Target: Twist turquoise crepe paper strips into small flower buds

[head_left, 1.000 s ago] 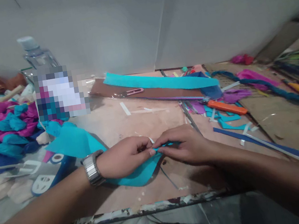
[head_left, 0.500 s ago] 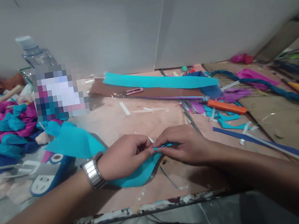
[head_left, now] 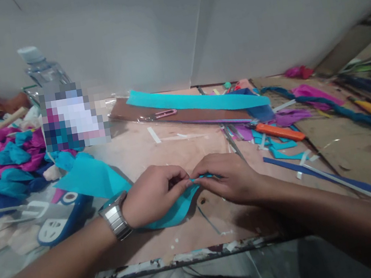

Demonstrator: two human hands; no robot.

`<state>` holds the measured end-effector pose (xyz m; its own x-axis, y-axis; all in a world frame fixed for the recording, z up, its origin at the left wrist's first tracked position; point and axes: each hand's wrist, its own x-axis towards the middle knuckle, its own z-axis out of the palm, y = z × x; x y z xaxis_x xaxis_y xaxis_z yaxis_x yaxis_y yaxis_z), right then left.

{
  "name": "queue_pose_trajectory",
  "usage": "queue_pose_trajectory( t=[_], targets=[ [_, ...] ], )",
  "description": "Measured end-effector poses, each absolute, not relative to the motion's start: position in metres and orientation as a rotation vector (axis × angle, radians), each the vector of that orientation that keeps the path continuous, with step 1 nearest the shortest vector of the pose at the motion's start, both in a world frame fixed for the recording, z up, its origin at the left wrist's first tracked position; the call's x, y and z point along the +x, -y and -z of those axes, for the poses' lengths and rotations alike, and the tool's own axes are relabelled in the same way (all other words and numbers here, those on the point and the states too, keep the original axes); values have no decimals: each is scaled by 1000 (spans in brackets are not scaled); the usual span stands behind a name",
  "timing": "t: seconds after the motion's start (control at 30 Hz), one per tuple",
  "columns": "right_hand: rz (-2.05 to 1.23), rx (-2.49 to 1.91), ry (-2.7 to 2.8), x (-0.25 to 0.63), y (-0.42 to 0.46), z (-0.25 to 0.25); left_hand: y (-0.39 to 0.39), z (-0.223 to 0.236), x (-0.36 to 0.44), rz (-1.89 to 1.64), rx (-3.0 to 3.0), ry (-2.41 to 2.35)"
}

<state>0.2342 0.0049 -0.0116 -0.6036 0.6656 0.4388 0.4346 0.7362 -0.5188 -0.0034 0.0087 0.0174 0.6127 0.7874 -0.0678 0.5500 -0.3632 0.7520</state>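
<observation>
A long strip of turquoise crepe paper (head_left: 94,174) runs from the left, beneath my left wrist, to my fingertips. My left hand (head_left: 159,194), with a metal watch (head_left: 116,218) at its wrist, pinches the strip near its gathered end. Right beside it, my right hand (head_left: 229,179) is closed on the narrow, bunched end of the same strip. The fingertips of both hands almost touch. Part of the paper is hidden under the left hand, and its lower edge curves out below the fingers.
Behind the hands, a turquoise strip (head_left: 197,101) lies on brown sheets (head_left: 121,111) with a small pink cutter (head_left: 165,113). An orange utility knife (head_left: 280,131) rests among scraps at right. Crumpled paper flowers (head_left: 10,155), a power strip (head_left: 60,217) and a bottle (head_left: 44,69) stand left.
Both hands keep their pinch on the turquoise paper and have shifted very slightly. Less of the paper shows below the left hand.
</observation>
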Motion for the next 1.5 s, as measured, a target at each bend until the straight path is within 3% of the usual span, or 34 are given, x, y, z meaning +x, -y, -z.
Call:
queue_pose_trajectory(
  t=[0.7,1.17,1.5],
  targets=[
    [-568,-922,2329,232,-4,10,-3,-10,1,-375,2562,-1088],
    [-481,-824,2348,233,-3,8,-7,-19,-2,-508,2120,-1004],
    [-633,-963,2327,230,1,4,0,-7,0,-551,2660,-1021]
  ],
)
